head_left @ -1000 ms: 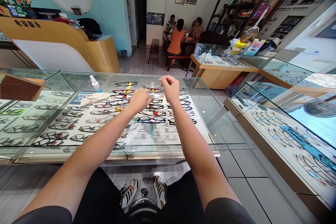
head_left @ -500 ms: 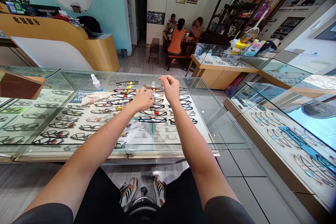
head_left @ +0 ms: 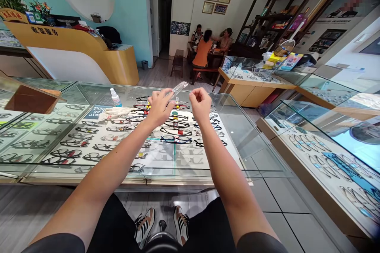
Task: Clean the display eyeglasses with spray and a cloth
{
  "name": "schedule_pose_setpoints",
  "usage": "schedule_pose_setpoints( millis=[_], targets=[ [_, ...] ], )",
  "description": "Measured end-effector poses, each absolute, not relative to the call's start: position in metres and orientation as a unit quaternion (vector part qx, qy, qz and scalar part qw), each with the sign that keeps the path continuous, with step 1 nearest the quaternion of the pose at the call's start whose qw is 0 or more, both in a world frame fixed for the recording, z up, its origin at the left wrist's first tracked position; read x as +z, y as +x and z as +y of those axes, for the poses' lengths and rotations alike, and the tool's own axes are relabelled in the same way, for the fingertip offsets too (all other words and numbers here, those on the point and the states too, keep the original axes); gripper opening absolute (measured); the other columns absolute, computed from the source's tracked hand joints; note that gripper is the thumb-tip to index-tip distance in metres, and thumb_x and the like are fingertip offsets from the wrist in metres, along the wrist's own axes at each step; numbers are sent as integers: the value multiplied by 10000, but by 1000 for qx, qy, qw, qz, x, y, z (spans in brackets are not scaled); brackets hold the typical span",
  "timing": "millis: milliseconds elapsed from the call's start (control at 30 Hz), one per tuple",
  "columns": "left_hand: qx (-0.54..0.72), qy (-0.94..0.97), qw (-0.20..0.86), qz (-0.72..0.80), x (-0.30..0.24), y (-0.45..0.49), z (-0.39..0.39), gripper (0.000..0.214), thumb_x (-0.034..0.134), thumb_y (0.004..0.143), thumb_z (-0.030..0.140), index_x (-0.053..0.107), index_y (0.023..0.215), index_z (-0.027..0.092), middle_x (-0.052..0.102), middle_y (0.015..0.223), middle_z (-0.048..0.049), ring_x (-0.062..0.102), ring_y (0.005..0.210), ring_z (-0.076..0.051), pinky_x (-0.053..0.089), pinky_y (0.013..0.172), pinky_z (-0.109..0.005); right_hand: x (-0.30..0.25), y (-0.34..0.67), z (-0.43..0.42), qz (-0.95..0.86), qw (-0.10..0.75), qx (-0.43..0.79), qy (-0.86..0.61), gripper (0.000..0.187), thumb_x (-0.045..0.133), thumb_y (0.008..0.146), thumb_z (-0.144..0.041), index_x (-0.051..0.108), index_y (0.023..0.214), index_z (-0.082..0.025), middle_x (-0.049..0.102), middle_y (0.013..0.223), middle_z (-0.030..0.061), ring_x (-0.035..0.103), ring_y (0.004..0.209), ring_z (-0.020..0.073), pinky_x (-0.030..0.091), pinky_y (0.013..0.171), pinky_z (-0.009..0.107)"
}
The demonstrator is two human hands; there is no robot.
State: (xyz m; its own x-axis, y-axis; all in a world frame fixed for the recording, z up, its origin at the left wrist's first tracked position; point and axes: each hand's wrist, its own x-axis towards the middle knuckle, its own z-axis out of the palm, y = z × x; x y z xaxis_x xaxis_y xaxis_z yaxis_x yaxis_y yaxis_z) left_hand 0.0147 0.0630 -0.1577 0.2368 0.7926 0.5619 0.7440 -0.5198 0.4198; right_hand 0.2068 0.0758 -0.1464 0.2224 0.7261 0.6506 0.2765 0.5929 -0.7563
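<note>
Above the glass counter, my left hand (head_left: 160,106) is closed on a pair of clear-framed eyeglasses (head_left: 179,86), which sticks out past its fingers to the upper right. Close by on the right, my right hand (head_left: 201,104) is raised with thumb and fingers pinched together; whatever it may hold is too small to make out. Beneath both hands, rows of eyeglasses (head_left: 175,139) show at the glass display case (head_left: 118,171). A white spray bottle (head_left: 115,98) stands left of my left hand, beside a crumpled pale cloth (head_left: 114,114).
At left, a brown box-like object (head_left: 31,97) juts over the counter. Another glass case (head_left: 323,158) with eyeglasses runs along the right. Behind are a reception desk (head_left: 118,63), a wooden bench (head_left: 177,63) and several seated people (head_left: 202,53). My legs straddle a stool.
My left hand has risen slightly from over the rows and now shows the clear eyeglasses in its fingers. My right hand has lowered and turned, its fingers curled in a pinch. The view has tilted up slightly.
</note>
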Motion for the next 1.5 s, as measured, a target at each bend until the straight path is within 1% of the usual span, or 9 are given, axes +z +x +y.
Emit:
schedule_pose_setpoints(
  millis=[133,267,533,667,767,1100,1300,1433,1500],
  targets=[
    [429,772,57,466,-155,19,51,580,314,1136,442,656,1579,288,523,1700,-104,459,1316,-364,374,1106,-555,-151,194,69,-667,595,189,-407,254,737,941,-485,731,922,-232,573,687,-58,493,649,148,386,690,319],
    [430,785,75,441,-159,23,45,560,324,1129,426,692,1531,295,540,1662,-98,483,1299,-348,386,1142,-553,-154,187,64,-666,599,166,-412,304,708,993,-546,749,962,-246,570,675,-58,492,643,154,376,680,319],
    [520,743,78,413,-153,13,45,337,507,1090,411,763,1226,239,762,1390,-104,604,1308,-300,439,1183,-496,-150,191,63,-674,606,169,-388,333,648,1040,-559,725,947,-249,609,700,-36,506,655,164,393,698,329],
    [545,706,155,426,-154,5,54,259,666,1003,440,751,1129,231,804,1280,-94,672,1129,-269,519,1070,-447,-151,189,64,-679,590,223,-375,411,653,1016,-640,710,919,-244,610,708,-30,509,660,162,404,676,325],
    [538,697,217,421,-157,0,64,285,720,957,480,792,1066,227,814,1262,-96,699,1138,-277,528,1008,-425,-154,185,64,-683,578,267,-359,475,678,983,-701,716,917,-232,607,705,-30,507,659,156,404,659,321],
    [601,594,417,335,-160,2,73,528,957,712,670,845,916,197,845,1018,-89,749,970,-253,582,928,-398,-152,179,60,-650,591,352,-322,580,791,864,-783,742,888,-205,606,709,-23,480,654,137,394,634,304],
    [604,582,434,329,-157,0,73,566,980,695,694,837,919,194,855,1048,-98,761,1046,-267,586,1009,-418,-151,184,63,-657,588,321,-347,536,771,893,-750,749,886,-215,590,687,-24,469,637,145,377,629,313],
    [601,584,427,339,-162,-2,77,556,963,727,687,842,945,191,850,1044,-103,753,985,-242,583,946,-381,-151,193,65,-648,599,181,-434,425,688,996,-626,783,925,-218,470,571,-65,431,572,148,364,636,321],
    [594,592,414,353,-165,-2,79,546,937,757,688,848,955,186,843,1016,-100,732,899,-215,569,865,-353,-151,199,65,-623,603,108,-485,384,640,1039,-570,795,986,-222,548,575,-54,505,573,162,401,671,330]
  ],
)
